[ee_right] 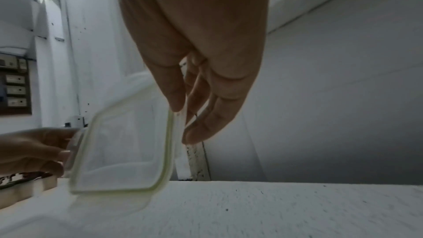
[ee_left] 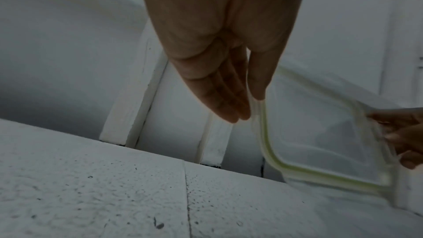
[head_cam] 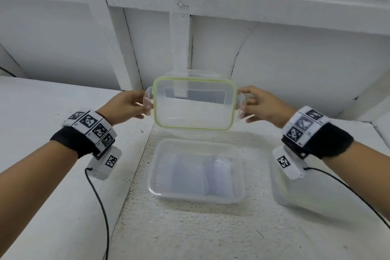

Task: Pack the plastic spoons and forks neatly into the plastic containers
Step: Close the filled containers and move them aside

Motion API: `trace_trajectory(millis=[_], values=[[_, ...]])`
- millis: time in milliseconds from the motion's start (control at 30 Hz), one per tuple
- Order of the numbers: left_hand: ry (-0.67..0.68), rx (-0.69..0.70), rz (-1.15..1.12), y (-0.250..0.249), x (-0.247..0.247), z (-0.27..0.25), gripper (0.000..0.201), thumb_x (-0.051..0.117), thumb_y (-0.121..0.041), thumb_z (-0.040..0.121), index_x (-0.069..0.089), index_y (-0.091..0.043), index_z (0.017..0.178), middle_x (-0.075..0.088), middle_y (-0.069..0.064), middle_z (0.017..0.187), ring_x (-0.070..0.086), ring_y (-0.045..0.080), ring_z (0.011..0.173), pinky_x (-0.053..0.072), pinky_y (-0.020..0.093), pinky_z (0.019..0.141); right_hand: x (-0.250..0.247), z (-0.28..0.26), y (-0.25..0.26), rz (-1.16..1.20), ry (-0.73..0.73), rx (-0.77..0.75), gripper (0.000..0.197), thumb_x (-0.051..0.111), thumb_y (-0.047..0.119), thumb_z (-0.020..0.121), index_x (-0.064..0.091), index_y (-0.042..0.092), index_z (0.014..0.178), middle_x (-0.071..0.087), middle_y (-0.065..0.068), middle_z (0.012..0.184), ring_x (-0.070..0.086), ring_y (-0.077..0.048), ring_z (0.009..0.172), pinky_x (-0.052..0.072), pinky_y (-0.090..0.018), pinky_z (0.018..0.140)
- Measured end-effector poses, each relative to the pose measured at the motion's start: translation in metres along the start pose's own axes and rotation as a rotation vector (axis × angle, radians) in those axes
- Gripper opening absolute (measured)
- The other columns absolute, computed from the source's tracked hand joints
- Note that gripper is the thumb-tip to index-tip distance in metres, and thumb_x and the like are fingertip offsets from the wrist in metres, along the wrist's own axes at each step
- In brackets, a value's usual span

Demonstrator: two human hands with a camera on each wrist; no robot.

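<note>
Clear plastic everywhere, so contents are hard to read. Landmark: the open container (head_cam: 197, 172) on the white bench (head_cam: 190, 234), nearest the person. Inside it, pale bluish-white shapes lie along the bottom, prob. the packed cutlery, w/ what looks like fine ridges on the left side of the pile; too hazy to tell spoons from forks or to count. No loose cutlery shows on the bench around the container.

Just right of the container, partly hidden under the right wrist, sits a second container (head_cam: 295, 190) w/ a faint green edge; its contents and whether it's lidded can't be told.

Above and behind the open container, the lid (head_cam: 194, 104) w/ a green seal ring is held in the air, tilted so its underside faces the person. Left hand (head_cam: 124, 105) pinches the lid's left clip flap: in the left wrist view the thumb (ee_left: 260, 79) lies on one face and the fingers (ee_left: 219, 100) on the other. Right hand (head_cam: 263, 103) pinches the right flap the same way, thumb (ee_right: 169, 86) vs. fingers (ee_right: 213, 115). Both hands grip the lid only; it touches neither container.

Beyond that, the white wall (head_cam: 295, 65) w/ painted battens.

Judgement on progress: filling of the near container looks done, since nothing loose is left in view. Remaining: lower the lid squarely onto the rim, press down, snap the flaps. Whether the second container still needs work can't be said.
</note>
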State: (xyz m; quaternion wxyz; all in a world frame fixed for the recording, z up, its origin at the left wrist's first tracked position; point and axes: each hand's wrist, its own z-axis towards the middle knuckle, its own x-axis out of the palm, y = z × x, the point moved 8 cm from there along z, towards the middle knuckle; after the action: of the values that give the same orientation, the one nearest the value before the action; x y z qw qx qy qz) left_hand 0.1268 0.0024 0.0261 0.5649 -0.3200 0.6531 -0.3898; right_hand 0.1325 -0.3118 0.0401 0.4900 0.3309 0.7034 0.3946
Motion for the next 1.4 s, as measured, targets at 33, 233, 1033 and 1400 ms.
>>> trace_trajectory(millis=[33, 233, 1033, 1400], values=[[0.011, 0.047, 0.033, -0.005, 0.001, -0.009, 0.028, 0.062, 0.001, 0.086, 0.06, -0.027, 0.087, 0.069, -0.013, 0.076, 0.065, 0.002, 0.068, 0.054, 0.014, 0.065, -0.002, -0.014, -0.001, -0.014, -0.003, -0.033, 0.033, 0.055, -0.004, 0.089, 0.051, 0.022, 0.109, 0.065, 0.003, 0.089, 0.062, -0.016, 0.078, 0.054, -0.032, 0.073], [0.034, 0.347, 0.316, -0.022, 0.027, -0.069, 0.057, 0.065, -0.005, 0.083, 0.055, -0.061, 0.083, 0.061, -0.033, 0.089, 0.06, -0.01, 0.082, 0.045, 0.005, 0.072, 0.008, -0.084, -0.021, -0.342, -0.037, -0.246, 0.03, 0.057, 0.001, 0.088, 0.057, 0.031, 0.088, 0.062, 0.012, 0.098, 0.06, -0.002, 0.093, 0.046, -0.019, 0.083], [-0.189, -0.381, -0.386, 0.054, 0.068, -0.099, 0.022, 0.059, -0.008, 0.09, 0.061, 0.001, 0.109, 0.062, 0.009, 0.087, 0.059, 0.022, 0.077, 0.055, 0.018, 0.05, 0.056, -0.104, -0.083, 0.192, -0.206, 0.227, 0.048, 0.066, 0.01, 0.085, 0.048, 0.004, 0.13, 0.056, -0.017, 0.111, 0.06, -0.029, 0.097, 0.053, -0.04, 0.087], [-0.205, -0.369, -0.392, 0.057, 0.066, -0.104, 0.019, 0.061, -0.01, 0.089, 0.058, -0.003, 0.106, 0.063, 0.012, 0.092, 0.062, 0.019, 0.076, 0.057, 0.021, 0.055, 0.06, -0.108, -0.085, 0.152, -0.215, 0.231, 0.043, 0.066, 0.011, 0.085, 0.051, 0.008, 0.125, 0.058, -0.013, 0.108, 0.061, -0.031, 0.102, 0.051, -0.045, 0.092]])
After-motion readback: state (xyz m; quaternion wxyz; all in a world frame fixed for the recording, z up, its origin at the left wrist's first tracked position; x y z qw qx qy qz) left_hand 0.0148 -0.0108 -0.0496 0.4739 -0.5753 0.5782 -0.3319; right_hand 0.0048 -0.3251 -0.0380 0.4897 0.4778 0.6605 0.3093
